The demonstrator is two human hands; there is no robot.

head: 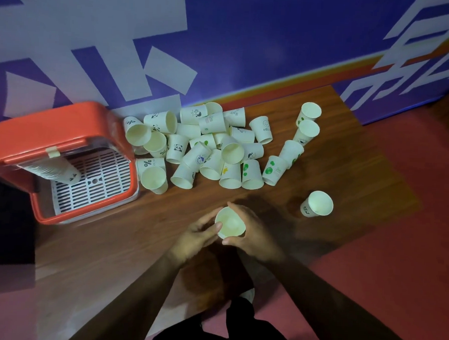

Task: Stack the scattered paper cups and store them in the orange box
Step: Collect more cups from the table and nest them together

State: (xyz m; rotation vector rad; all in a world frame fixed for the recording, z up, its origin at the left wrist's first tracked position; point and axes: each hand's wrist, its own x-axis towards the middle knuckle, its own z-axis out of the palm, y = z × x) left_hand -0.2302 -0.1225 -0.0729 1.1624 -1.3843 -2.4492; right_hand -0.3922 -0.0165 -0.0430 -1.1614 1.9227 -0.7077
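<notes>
Fingers [238,213] of both hands curl around one upright paper cup [230,223], gripping its sides.

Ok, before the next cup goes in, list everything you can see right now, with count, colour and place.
orange box: one, orange, lid open, white slotted tray inside, table's left end.
stacked cups: one stack, white, lying inside the box.
loose cup pile: too many to count, white with prints, mid-table against the wall.
lone cup: one, white, upright, right of the hands.
held cup: one, white, upright, near edge.
table: one, dark wood.
wall: blue with white shapes, behind the table.
left hand: gripping held cup.
right hand: gripping held cup.
</notes>
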